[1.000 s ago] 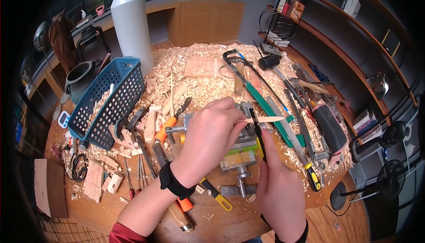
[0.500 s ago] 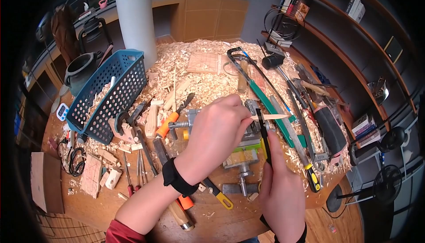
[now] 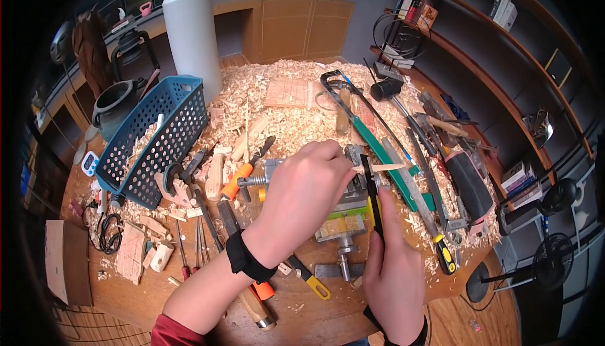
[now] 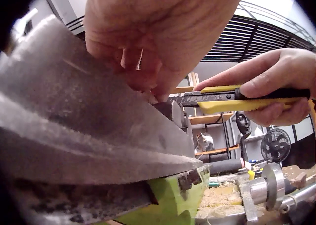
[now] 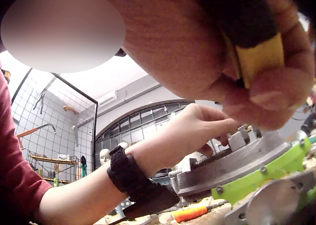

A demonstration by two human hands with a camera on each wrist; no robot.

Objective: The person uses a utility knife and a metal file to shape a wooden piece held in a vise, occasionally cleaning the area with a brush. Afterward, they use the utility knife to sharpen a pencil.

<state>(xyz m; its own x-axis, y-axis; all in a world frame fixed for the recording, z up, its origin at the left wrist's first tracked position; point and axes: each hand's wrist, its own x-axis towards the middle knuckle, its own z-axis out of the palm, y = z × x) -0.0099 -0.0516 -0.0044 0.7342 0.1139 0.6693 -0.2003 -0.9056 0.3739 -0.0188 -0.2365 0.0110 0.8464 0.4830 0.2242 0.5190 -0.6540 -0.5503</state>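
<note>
My left hand (image 3: 305,188) pinches a slim, pointed wooden piece (image 3: 389,167) by its left end, above a metal vise (image 4: 98,111). The tapered tip points right; the pinched end is hidden by the fingers. In my right hand (image 3: 398,267) is a black and yellow utility knife (image 3: 374,204), gripped with the forefinger along its side. Its blade end crosses the wooden piece close to the left fingertips. From the left wrist view, the knife (image 4: 232,99) comes in from the right beside the vise.
Wood shavings (image 3: 283,119) spread over the back of the table. A blue basket (image 3: 154,144) stands left, and a green-handled hacksaw (image 3: 378,147) lies to the right. An orange-handled tool (image 3: 237,181) lies left of the vise; a wooden-handled chisel (image 3: 257,311) lies in front.
My right hand and the knife have shifted slightly left and nearer to me. The left hand keeps its pinch on the wooden piece in about the same spot.
</note>
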